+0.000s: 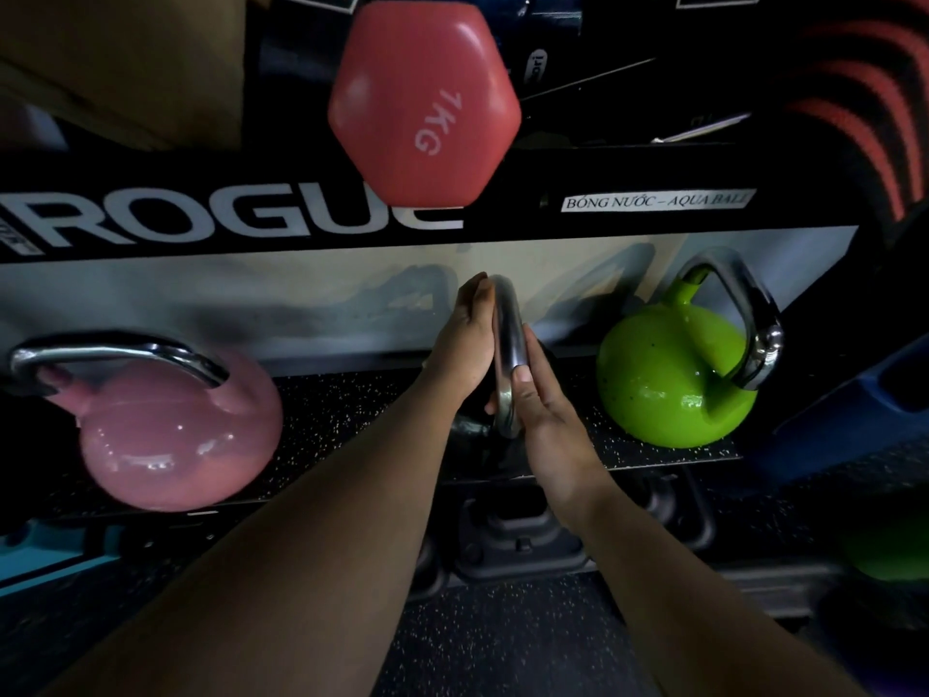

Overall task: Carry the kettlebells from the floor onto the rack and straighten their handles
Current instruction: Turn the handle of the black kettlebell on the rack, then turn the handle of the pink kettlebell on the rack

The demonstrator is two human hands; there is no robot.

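Observation:
A dark kettlebell [470,430] stands on the rack shelf [342,410], mostly hidden by my hands. Its chrome handle [506,334] points away from me, edge-on. My left hand [465,344] lies flat against the handle's left side, and my right hand [545,420] presses on its right side with the thumb on the steel. To the left on the same shelf is a pink kettlebell [176,430], its handle lying crosswise. A green kettlebell [663,374] sits to the right, its handle turned at an angle toward the right.
A red 1 kg dumbbell [425,103] juts out from the upper shelf above my hands. The black upper rail [251,218] bears white lettering. Black weights [513,540] sit on the level below, a blue object [844,420] at the right, a teal one [45,550] at the lower left.

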